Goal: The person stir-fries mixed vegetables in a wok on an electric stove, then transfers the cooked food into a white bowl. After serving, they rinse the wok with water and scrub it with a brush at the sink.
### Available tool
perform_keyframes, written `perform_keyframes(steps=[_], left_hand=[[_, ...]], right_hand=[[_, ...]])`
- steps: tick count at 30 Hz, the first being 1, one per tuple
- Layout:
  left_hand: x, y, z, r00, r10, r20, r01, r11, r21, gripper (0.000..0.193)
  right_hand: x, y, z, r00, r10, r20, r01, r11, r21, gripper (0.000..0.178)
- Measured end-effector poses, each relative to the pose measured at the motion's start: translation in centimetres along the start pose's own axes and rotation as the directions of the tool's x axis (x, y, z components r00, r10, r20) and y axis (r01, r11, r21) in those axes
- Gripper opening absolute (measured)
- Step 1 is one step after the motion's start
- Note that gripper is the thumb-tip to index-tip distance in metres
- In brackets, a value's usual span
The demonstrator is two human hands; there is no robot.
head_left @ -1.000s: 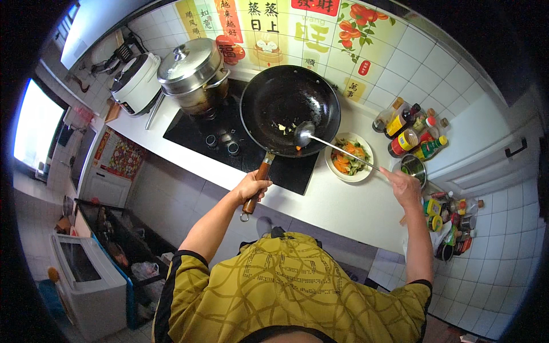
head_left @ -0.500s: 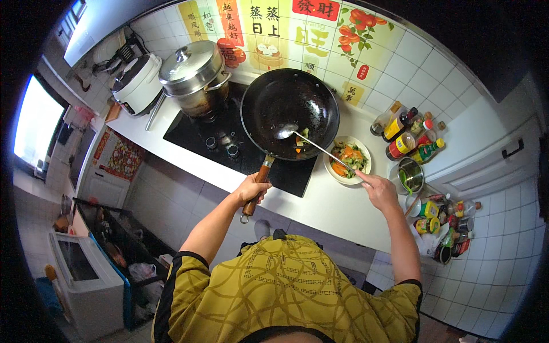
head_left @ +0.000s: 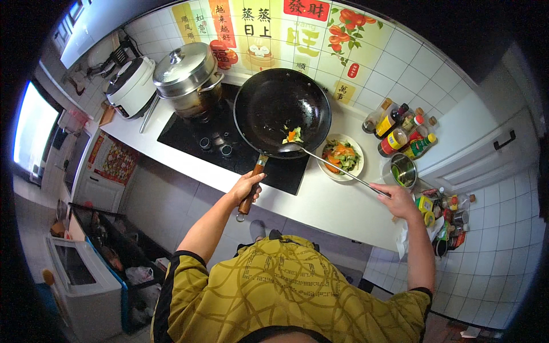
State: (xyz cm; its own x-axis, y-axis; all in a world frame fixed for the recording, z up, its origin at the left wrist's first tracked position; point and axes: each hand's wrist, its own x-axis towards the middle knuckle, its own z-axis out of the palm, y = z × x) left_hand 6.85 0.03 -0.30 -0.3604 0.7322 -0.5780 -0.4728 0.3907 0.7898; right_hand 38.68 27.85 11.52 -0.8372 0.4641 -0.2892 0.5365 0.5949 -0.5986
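Note:
My left hand (head_left: 247, 186) is closed round the wooden handle (head_left: 246, 206) of a black wok (head_left: 269, 106). At the right, my right hand (head_left: 397, 200) grips the end of a long metal ladle (head_left: 346, 172). The ladle's bowl is at the wok's near rim, beside a small heap of green and orange vegetables (head_left: 294, 135) left in the wok. Just right of the wok, under the ladle's shaft, stands a pale round plate (head_left: 347, 178) filled with sliced orange and green vegetables (head_left: 341, 155).
On the black cooktop (head_left: 189, 134) sits a lidded steel pot (head_left: 189, 71); a white rice cooker (head_left: 131, 88) is left of it. Several sauce bottles (head_left: 392, 141), a metal pot (head_left: 400, 170) and condiment jars (head_left: 449, 214) crowd the counter's right end.
My right hand has moved right and nearer, drawing the ladle's bowl from the middle of the wok to its near rim. The vegetable scraps are now gathered into a heap.

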Motion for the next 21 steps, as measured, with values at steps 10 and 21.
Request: perform_keyframes(steps=[10, 21], left_hand=[[1.9, -1.3, -0.3, 0.994, 0.082, -0.068, -0.07, 0.983, 0.169, 0.019], [0.8, -1.9, 1.6, 0.969, 0.242, -0.059, -0.222, 0.946, 0.237, 0.017]], right_hand=[[0.3, -1.0, 4.0, 0.996, 0.082, -0.043, -0.087, 0.989, -0.119, 0.033], [0.0, 0.9, 8.8, 0.966, -0.034, -0.254, 0.081, 0.981, 0.177, 0.04]])
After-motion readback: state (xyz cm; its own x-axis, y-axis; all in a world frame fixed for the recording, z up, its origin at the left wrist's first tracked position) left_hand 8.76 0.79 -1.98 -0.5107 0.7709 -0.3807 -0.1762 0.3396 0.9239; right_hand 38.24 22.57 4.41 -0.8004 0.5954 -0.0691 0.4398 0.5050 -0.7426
